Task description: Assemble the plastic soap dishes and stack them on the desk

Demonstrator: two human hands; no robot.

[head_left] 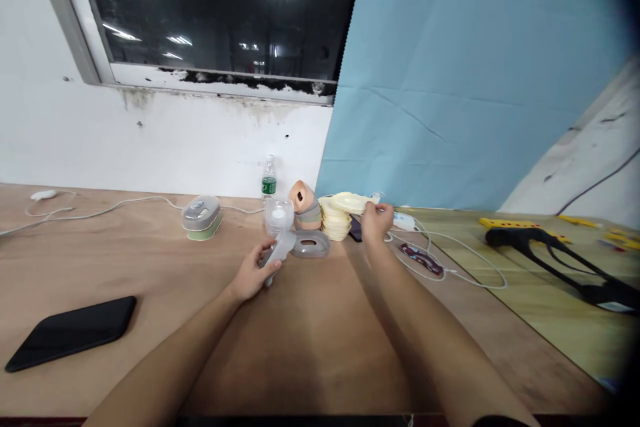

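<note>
My left hand (254, 273) is closed on a translucent whitish plastic piece (281, 247), tilted above the table. My right hand (376, 219) pinches a pale yellow shallow plastic piece (349, 202) by its right end. Directly under that piece stands a stack of pale yellow cups (336, 225); I cannot tell whether the two touch. Between my hands lies a grey translucent oval lid (311, 245) with a slot. Clear round containers (279, 215) are stacked behind my left hand. Beside them are peach and grey cups (307, 219), topped by a tilted peach piece (301, 196) with a dark opening.
A grey-lidded green container (201, 217) stands left, and a water bottle (269, 177) against the wall. A black tablet or phone (73, 333) lies front left. White cables (470, 245), a dark red patterned item (423, 259) and a black frame-like object (555, 263) lie right.
</note>
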